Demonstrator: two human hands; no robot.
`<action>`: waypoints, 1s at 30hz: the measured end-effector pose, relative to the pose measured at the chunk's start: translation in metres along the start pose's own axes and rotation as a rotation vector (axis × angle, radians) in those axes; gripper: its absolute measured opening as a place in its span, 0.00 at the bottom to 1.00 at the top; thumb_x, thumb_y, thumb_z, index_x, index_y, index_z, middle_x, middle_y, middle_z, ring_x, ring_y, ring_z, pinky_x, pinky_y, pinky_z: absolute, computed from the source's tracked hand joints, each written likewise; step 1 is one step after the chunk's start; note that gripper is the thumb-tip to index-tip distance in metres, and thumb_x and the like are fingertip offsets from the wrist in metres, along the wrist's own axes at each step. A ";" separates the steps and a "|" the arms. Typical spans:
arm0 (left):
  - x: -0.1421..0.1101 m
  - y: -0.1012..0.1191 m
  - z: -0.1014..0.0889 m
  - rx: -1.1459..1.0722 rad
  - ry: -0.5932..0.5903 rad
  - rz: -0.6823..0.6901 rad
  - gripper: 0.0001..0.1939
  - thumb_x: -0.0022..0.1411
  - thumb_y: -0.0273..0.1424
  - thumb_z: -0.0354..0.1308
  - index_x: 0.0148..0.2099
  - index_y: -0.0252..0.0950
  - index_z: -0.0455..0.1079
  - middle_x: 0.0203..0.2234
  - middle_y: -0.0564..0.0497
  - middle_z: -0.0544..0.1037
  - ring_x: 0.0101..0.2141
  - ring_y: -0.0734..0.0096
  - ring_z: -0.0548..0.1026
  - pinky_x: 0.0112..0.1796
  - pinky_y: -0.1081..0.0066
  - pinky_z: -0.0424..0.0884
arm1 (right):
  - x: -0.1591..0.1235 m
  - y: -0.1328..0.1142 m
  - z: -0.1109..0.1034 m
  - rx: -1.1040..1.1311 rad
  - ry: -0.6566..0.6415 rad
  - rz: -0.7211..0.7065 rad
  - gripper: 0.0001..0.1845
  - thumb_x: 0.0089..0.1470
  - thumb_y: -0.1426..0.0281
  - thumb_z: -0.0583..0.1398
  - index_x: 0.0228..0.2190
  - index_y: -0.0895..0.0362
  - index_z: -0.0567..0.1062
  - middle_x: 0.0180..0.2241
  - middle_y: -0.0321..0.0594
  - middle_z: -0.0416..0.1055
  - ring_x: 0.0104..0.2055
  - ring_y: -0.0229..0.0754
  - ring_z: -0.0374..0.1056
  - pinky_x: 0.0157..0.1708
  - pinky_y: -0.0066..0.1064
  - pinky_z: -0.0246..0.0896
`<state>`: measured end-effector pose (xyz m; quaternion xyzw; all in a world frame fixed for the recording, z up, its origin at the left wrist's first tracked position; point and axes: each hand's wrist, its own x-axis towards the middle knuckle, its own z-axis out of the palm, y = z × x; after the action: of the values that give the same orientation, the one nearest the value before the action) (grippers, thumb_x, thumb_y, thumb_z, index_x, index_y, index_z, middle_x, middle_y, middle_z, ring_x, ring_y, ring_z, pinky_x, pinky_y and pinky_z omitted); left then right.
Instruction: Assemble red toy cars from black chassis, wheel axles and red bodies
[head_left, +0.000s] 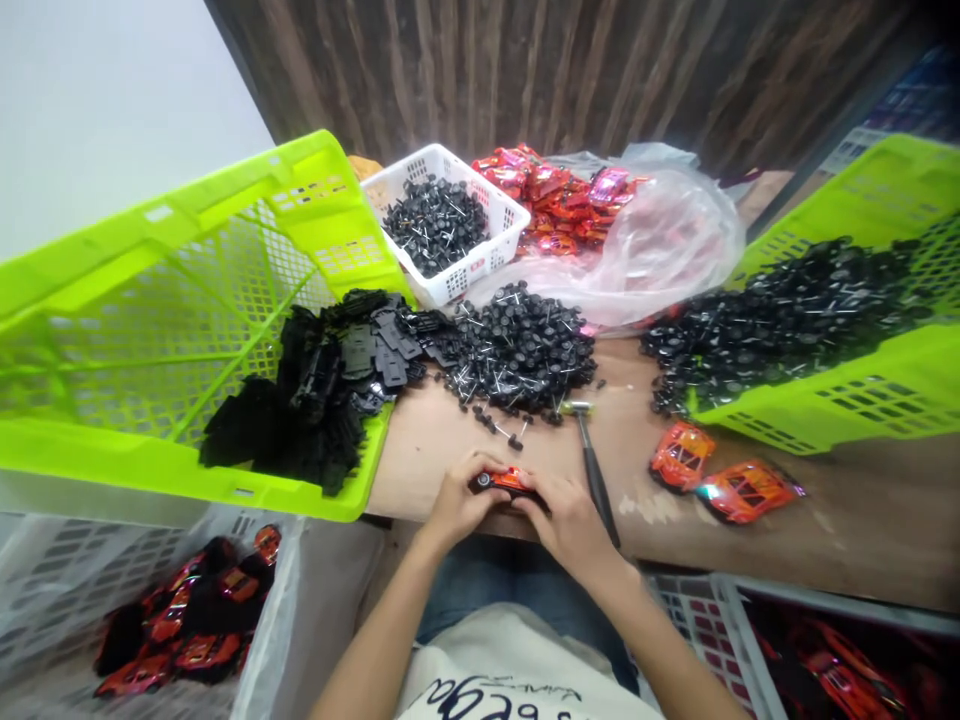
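Note:
Between both hands, at the table's front edge, is an orange toy car (pixel 510 481) with dark wheels, seen from its side. My left hand (pixel 463 500) grips one end, and my right hand (pixel 561 512) grips the other, fingers closed on it. Just right of my right hand lies a small hammer (pixel 592 470) with a dark handle. Beyond the hands is a heap of black wheels on metal axles (pixel 521 345). Flat black plastic car bases (pixel 337 385) spill from the tipped green crate at left. Two orange toy cars (pixel 681 455) rest farther right.
Green crates stand at left (pixel 150 260) and right (pixel 862 400), the right one spilling wheel axles. At the back are a white basket (pixel 442 285) of black parts and red car shells (pixel 555 200) in a plastic bag. Below, a lined crate (pixel 277 640) and a grey crate (pixel 739 640) hold cars.

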<state>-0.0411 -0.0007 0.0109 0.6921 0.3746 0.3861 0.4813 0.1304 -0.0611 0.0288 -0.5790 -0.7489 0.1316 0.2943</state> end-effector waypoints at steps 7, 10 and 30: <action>0.006 -0.002 -0.004 0.013 -0.019 -0.003 0.07 0.49 0.27 0.65 0.33 0.35 0.71 0.30 0.50 0.73 0.35 0.66 0.72 0.38 0.69 0.66 | 0.001 0.002 0.019 0.007 0.165 0.043 0.11 0.59 0.71 0.51 0.30 0.57 0.72 0.30 0.43 0.73 0.33 0.43 0.67 0.34 0.31 0.58; 0.000 0.010 0.002 0.074 0.004 0.009 0.08 0.51 0.31 0.65 0.34 0.35 0.71 0.30 0.50 0.73 0.34 0.67 0.71 0.36 0.70 0.65 | 0.007 0.004 0.012 0.004 0.179 0.121 0.14 0.61 0.63 0.52 0.30 0.57 0.72 0.30 0.42 0.73 0.33 0.43 0.67 0.34 0.31 0.58; 0.025 -0.010 0.012 0.126 0.119 -0.301 0.10 0.46 0.30 0.63 0.35 0.34 0.74 0.29 0.49 0.78 0.33 0.65 0.74 0.36 0.68 0.69 | -0.047 0.061 -0.027 -0.352 0.146 0.619 0.18 0.55 0.66 0.51 0.40 0.66 0.71 0.34 0.57 0.71 0.38 0.53 0.68 0.37 0.40 0.60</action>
<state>-0.0214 0.0197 0.0031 0.6330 0.5253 0.3257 0.4661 0.2018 -0.0916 0.0038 -0.8278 -0.5265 0.0420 0.1890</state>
